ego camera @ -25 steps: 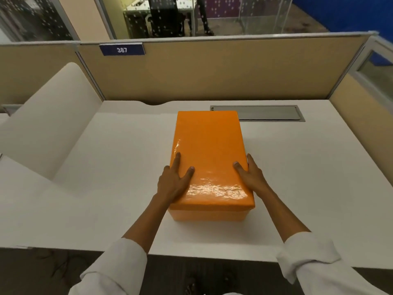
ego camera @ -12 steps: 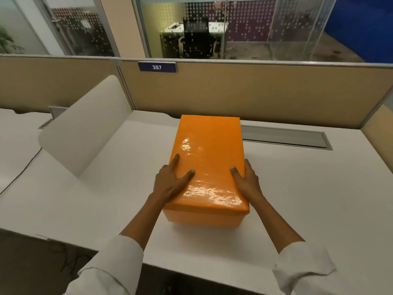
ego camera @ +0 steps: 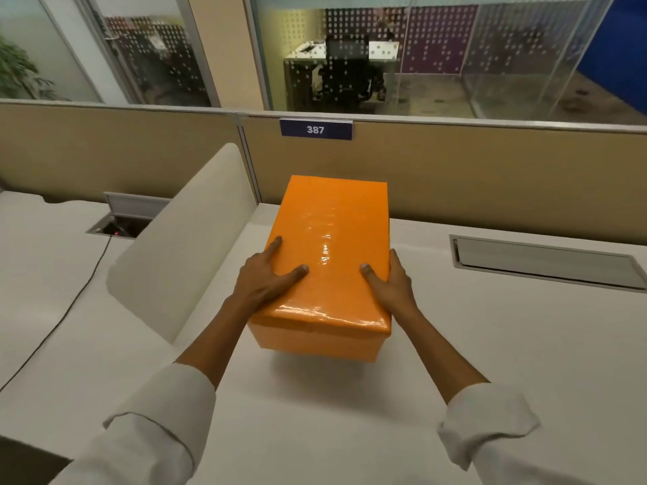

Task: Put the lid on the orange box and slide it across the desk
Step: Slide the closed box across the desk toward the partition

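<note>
1. Orange box sitting on the white surface, lid already seated on top and overhanging the body slightly at the near edge.
2. Nearest to the camera: two rolled white sleeves, left sleeve and right sleeve, with bare forearms reaching forward from them.
3. Left hand lying flat against the lid's left edge, index finger and thumb spreading over the glossy top, remaining fingers hidden down the left side; grip wide, pressing rather than closing.
4. Right hand pressing the lid's right edge, thumb resting on top, fingers wrapping down the right side; grip likewise wide, clamping the box between both palms.
5. Box lying lengthwise away from the person, angled slightly, far end reaching close to the tan partition.
6. Standing just left of the box: a white curved divider, close to the left hand but apart from it.
7. Lying further left: an open cable hatch with a dark cable trailing toward the near edge.
8. Lying right of the box: a closed grey hatch set flush in the surface.
9. Hanging on the partition's top rail: a blue plate reading 387.
10. Showing beyond, through glass: a dark chair at another desk.
</note>
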